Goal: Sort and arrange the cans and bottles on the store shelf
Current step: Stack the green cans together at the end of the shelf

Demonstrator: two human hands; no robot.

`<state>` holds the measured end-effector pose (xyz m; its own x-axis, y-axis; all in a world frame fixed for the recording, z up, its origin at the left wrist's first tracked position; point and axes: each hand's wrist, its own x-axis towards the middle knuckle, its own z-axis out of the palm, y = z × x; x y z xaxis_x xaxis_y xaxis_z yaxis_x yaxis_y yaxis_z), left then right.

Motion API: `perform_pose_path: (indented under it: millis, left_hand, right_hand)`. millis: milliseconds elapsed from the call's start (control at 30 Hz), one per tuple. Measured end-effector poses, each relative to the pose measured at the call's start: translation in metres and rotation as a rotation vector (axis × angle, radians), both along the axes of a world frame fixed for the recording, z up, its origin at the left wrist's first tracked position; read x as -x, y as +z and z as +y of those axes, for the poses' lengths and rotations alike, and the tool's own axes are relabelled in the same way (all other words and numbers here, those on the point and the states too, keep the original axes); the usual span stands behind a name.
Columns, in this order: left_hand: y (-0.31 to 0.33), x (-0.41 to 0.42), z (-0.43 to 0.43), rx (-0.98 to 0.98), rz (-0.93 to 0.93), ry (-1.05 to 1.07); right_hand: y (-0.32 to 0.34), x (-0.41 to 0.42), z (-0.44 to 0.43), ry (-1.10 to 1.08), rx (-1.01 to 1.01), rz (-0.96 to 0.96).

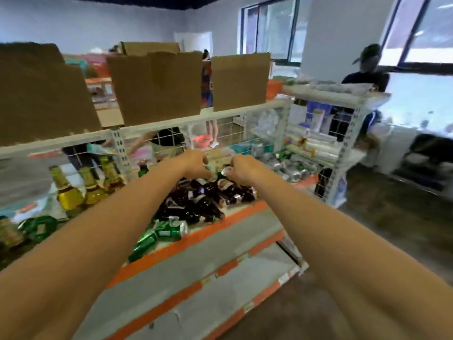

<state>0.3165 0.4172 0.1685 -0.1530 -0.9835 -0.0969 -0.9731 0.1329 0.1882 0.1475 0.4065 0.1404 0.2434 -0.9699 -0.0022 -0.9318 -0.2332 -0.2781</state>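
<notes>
Head view: left hand (pixel 196 164) and right hand (pixel 244 169) reached over dark bottles (pixel 203 201) heaped mid-shelf (pixel 208 233). Fingers (pixel 204 160) curled; grip too blurred to tell. Yellow bottles (pixel 71 192) stood upright, green cans (pixel 166 231) lay toppled. Sorting looked barely begun.

Dark bottles (pixel 201 202) with pale labels lie heaped on their sides mid-way along the orange-edged shelf (pixel 208 234). Green cans (pixel 169 230) lie tipped over just in front of the heap, at the front edge. Yellow bottles (pixel 71 192) with gold-foil necks stand upright to the left; silver-and-green cans (pixel 289 165) lie jumbled farther right, blurred.
</notes>
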Motion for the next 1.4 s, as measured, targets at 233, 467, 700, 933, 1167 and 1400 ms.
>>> perform_pose_path:
  millis: [233, 467, 700, 933, 1167, 1400]
  left_hand:
    - [-0.036, 0.128, -0.080, -0.014, 0.021, -0.210]
    - [-0.056, 0.200, -0.203, -0.067, 0.080, -0.288]
    - [-0.079, 0.260, -0.322, -0.103, 0.138, -0.354]
    - [-0.129, 0.312, -0.381, -0.215, 0.135, -0.391]
    - [-0.150, 0.353, -0.418, -0.277, 0.158, -0.383]
    - [-0.171, 0.393, -0.464, -0.305, 0.177, -0.335]
  right_hand:
    - [-0.025, 0.130, -0.043, -0.244, -0.054, 0.009]
    - [-0.049, 0.199, -0.136, -0.324, -0.090, 0.089]
    - [-0.067, 0.240, -0.243, -0.390, -0.136, 0.107]
    - [-0.111, 0.281, -0.306, -0.414, -0.228, 0.124]
    - [-0.140, 0.331, -0.353, -0.482, -0.249, 0.110]
    - [-0.174, 0.369, -0.405, -0.445, -0.323, 0.096]
